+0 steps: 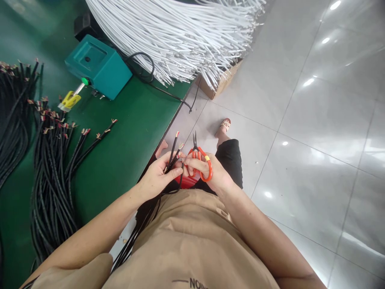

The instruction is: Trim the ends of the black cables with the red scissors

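Observation:
Several black cables (172,159) with stripped, coloured wire ends pass through my left hand (161,174), whose fingers are wrapped round them. My right hand (210,170) holds orange-handled scissors (195,141), their dark blades pointing away from me and slightly apart. A yellow band shows on one handle loop. Between my two hands, the thumb and fingers of my right hand are at the tip of one black cable (181,170). The exact contact of the fingertips there is too small to tell. The cables hang down over my lap toward the lower left.
On the green table (126,132) lie bundles of black cables (52,180) with stripped ends. A teal box (98,66) with a yellow-tipped part stands behind them. White cables (180,36) overhang the table edge above a cardboard box (222,82). Tiled floor (300,160) is at the right.

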Demonstrator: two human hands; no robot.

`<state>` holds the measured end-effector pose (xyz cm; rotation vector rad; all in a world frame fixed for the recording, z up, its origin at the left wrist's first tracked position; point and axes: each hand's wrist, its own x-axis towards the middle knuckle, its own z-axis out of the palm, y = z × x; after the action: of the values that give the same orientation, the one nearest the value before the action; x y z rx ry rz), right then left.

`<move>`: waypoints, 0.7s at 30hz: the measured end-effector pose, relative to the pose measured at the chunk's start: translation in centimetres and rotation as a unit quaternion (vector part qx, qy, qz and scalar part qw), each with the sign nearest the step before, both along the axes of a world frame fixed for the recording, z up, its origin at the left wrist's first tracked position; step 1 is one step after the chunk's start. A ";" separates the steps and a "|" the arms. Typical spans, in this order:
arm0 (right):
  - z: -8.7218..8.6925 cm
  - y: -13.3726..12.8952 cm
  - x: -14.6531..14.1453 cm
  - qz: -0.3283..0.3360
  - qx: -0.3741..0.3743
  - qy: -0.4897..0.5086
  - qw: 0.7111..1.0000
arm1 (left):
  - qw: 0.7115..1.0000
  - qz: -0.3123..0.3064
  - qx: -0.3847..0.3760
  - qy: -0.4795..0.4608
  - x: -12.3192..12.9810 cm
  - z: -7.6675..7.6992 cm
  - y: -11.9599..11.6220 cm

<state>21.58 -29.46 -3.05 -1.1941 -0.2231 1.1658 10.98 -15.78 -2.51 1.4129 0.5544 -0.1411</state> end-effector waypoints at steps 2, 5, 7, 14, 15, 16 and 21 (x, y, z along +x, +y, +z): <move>-0.2 0.0 -0.2 -0.006 0.012 0.015 1.000 | 0.999 -0.012 -0.041 0.011 -0.1 -0.1 0.1; -0.3 0.0 -0.5 -0.021 0.022 0.016 0.999 | 0.995 -0.036 -0.093 0.013 -0.3 -0.4 0.2; -0.5 0.1 -0.7 -0.022 0.024 0.008 0.999 | 0.991 -0.046 -0.129 0.009 -0.3 -0.5 0.3; -0.6 0.0 -0.9 -0.049 -0.046 -0.030 0.997 | 0.977 -0.020 -0.214 0.000 -0.1 -0.5 0.8; -0.6 -0.1 -0.9 -0.049 -0.060 -0.044 0.996 | 0.976 -0.022 -0.215 0.000 -0.1 -0.5 0.8; -0.6 -0.3 -0.9 -0.044 -0.078 -0.067 0.994 | 0.976 -0.025 -0.214 0.001 -0.1 -0.5 0.8; -1.0 -1.8 -0.9 0.030 -0.141 -0.326 0.934 | 0.979 -0.036 -0.201 -0.006 -0.2 -0.8 0.8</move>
<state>20.64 -31.30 -4.02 -1.8229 -0.6095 0.8320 10.82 -15.02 -3.26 1.0377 0.4360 -0.2865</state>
